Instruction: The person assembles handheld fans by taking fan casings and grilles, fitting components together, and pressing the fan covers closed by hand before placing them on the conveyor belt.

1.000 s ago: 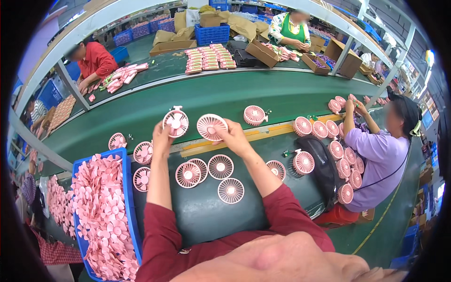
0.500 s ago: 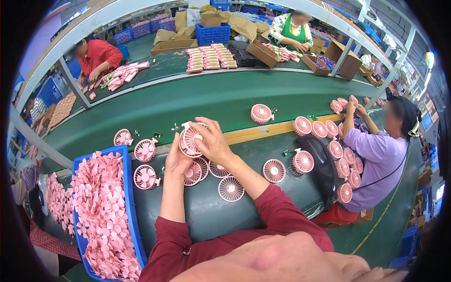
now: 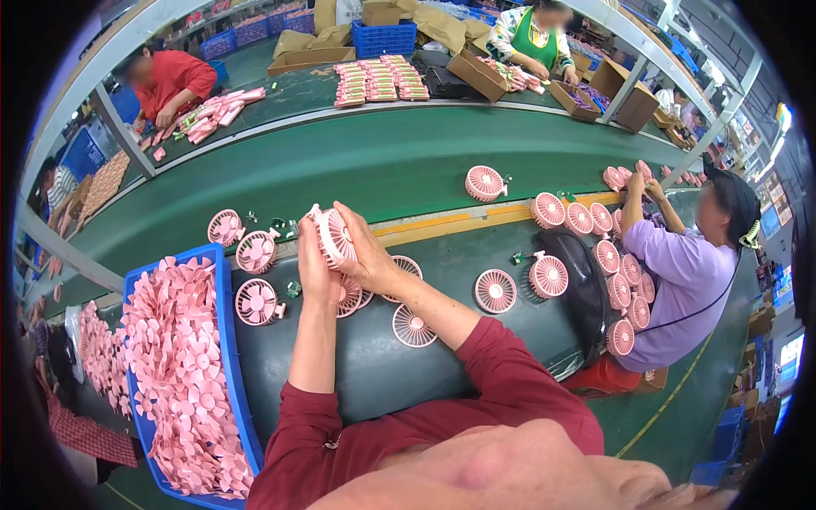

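Pink fan head [image 3: 340, 235], just left of the frame's centre, is gripped tilted between my left hand [image 3: 318, 270] and right hand [image 3: 367, 257], apparently for pressure from both sides; the blue bin [image 3: 234, 340] of pink blades [image 3: 183, 365] sits lower left, probably for easy reach.

this is a factory, an assembly hall for small goods. a long green conveyor belt [image 3: 357, 149] runs across it, with tables [image 3: 272, 357] along both sides and pale metal framing [image 3: 124, 132] above. several people work at separate stations: a person in red [image 3: 174, 81] and a person in a green apron [image 3: 544, 48] across the belt, a person in lavender [image 3: 684, 285] at the right. identical pieces repeat in bulk: round pink fan parts [image 3: 495, 291] on the near table, pink blades [image 3: 183, 357] heaped in a blue bin [image 3: 235, 357], pink-and-green pieces [image 3: 381, 81] in rows opposite. a yellow line [image 3: 671, 396] runs along the green floor [image 3: 705, 408].
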{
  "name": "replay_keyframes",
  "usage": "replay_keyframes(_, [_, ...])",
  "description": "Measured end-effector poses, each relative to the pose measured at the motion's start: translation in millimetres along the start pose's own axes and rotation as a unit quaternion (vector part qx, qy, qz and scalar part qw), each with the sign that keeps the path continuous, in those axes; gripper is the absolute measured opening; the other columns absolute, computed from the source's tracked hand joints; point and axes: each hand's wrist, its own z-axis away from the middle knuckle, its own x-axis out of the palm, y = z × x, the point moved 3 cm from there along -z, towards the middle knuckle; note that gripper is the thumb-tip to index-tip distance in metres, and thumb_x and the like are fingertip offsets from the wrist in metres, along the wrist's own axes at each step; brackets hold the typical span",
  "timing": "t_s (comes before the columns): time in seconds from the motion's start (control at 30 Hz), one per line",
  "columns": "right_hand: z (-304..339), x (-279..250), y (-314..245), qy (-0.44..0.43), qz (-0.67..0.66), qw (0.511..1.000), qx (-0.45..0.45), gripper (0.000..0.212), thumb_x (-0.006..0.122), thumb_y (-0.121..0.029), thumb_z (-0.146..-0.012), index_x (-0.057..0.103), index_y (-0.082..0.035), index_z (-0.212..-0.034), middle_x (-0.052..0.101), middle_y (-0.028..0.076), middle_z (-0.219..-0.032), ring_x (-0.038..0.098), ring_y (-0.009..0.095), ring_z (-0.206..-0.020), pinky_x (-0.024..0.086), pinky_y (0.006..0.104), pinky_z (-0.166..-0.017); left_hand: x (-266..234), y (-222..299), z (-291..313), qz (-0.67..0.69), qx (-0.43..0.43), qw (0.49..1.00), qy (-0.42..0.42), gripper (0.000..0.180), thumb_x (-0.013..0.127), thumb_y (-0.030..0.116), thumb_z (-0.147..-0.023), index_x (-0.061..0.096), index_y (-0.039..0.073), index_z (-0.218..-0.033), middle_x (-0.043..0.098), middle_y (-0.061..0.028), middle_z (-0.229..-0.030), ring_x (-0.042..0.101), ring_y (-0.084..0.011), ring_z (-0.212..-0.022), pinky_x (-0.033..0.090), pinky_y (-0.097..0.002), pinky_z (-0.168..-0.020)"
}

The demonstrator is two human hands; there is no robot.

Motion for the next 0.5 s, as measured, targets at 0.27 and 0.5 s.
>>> replay_keyframes(0.27, [1.9,24.5,1.9,0.022,-0.272,0.958,0.081,0.075,0.033,-0.059,-0.100,0.025,-0.003,-0.149,0.037,0.014,-0.145,0.034,0.023,-0.136,0.026,0.0352,-0.113,12.7,0.5,25.5,-0.348,0.377,0.858,0.008,0.031,0.048,0.020,-0.100,0.046,0.000,-0.123,0.052,-0.0155,-0.126,0.049,-0.0240,-0.119,0.038,-0.0384,-0.103])
replay_keyframes(0.5, [8.7,15.1,40.3,0.008,-0.350,0.910,0.222,0.066,0.031,-0.057,-0.101,0.037,-0.007,-0.143,0.050,0.009,-0.135,0.048,0.021,-0.126,0.037,0.0359,-0.107,14.5,-8.8,11.5,-0.369,0.367,0.854,0.024,0.035,0.062,0.012,-0.086,0.050,0.002,-0.117,0.054,-0.0177,-0.115,0.051,-0.0342,-0.107,0.041,-0.0417,-0.095])
